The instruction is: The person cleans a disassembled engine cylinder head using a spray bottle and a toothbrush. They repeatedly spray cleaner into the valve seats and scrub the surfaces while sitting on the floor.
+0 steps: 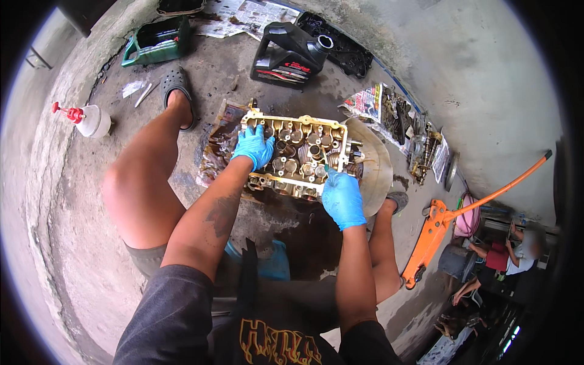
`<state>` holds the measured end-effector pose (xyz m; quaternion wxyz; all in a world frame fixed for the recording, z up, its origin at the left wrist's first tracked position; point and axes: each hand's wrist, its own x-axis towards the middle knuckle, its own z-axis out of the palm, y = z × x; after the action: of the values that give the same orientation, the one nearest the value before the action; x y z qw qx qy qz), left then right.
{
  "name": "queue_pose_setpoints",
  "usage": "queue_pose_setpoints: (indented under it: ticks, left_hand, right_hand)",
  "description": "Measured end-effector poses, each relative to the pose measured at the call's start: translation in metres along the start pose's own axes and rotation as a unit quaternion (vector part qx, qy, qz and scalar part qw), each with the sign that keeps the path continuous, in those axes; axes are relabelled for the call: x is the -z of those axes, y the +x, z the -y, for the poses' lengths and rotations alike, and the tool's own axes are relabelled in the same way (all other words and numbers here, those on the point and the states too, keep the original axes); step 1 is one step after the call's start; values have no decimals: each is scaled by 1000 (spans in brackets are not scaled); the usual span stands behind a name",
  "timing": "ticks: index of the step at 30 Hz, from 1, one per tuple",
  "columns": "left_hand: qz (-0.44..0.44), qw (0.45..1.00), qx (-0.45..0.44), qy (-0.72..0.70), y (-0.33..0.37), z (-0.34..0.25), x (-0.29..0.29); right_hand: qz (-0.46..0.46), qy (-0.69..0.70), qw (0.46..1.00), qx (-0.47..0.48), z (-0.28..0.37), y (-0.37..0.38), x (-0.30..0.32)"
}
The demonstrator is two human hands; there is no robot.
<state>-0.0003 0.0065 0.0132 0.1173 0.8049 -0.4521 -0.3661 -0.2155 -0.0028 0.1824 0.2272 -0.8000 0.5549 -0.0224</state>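
An engine cylinder head lies before me, its open top showing rows of round valve bores inside a pale metal rim. My left hand, in a blue glove, rests on its left end with the fingers spread over the bores. At the near right corner is my right hand, also gloved in blue. Its fingers are curled closed against the rim, and a thin dark piece seems to show at the fingertips. What that hand holds is mostly hidden.
Beyond the cylinder head stands a black oil jug; a cut green container is further left. A white bottle with a red pump stands left. Metal parts lie on newspaper at right, near an orange floor jack. Another person sits far right.
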Motion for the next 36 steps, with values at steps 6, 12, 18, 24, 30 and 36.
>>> queue_pose_setpoints:
  ticks: [6,12,18,24,30,36]
  left_hand:
    - [3,1000,-3,-7,6,-1,3]
    - [-1,1000,-14,-9,6,1,1]
    - [-3,1000,-19,-1,7,2,0]
    - [-25,999,-32,3,5,2,0]
    - [-25,999,-26,-9,4,1,1]
    - [-11,999,-16,-29,1,-1,4]
  right_hand:
    - [6,-65,996,-59,7,12,-20]
    - [37,-94,993,-57,20,6,-24]
    - [36,-220,975,9,10,-1,-26]
    - [130,-171,976,31,25,-6,-13]
    - [21,-41,999,28,-26,-20,50]
    - [121,-145,973,-134,-163,21,62]
